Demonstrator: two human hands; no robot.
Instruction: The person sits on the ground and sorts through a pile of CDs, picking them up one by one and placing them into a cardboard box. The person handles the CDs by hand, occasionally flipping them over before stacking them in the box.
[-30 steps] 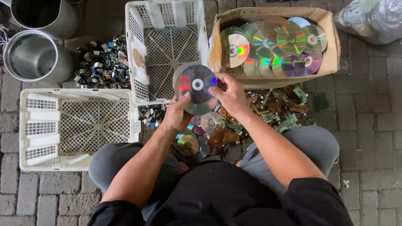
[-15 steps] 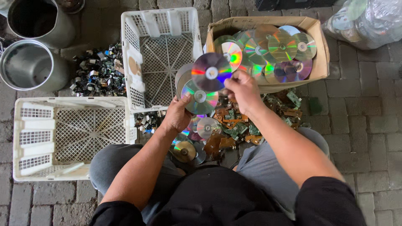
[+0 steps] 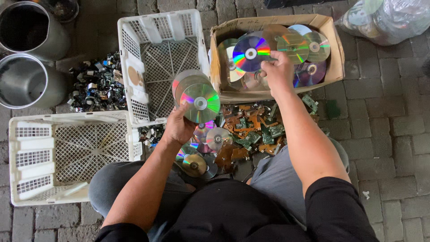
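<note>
Right hand (image 3: 277, 71) moved its disc (image 3: 251, 53) over the cardboard box (image 3: 333, 54)

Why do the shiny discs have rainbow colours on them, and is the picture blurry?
Head view: soft daylight glances off the stack of discs in the left hand and the disc at the right hand, making rainbow glare; shadows are faint; the picture is sharp, only slightly bent at the edges.

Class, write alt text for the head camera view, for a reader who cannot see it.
A seated person's right hand lays a shiny disc into a cardboard box of discs, while the left hand holds a small stack of discs. Around the knees lie loose discs, circuit board scraps, two white plastic crates and two metal buckets on brick paving.
</note>
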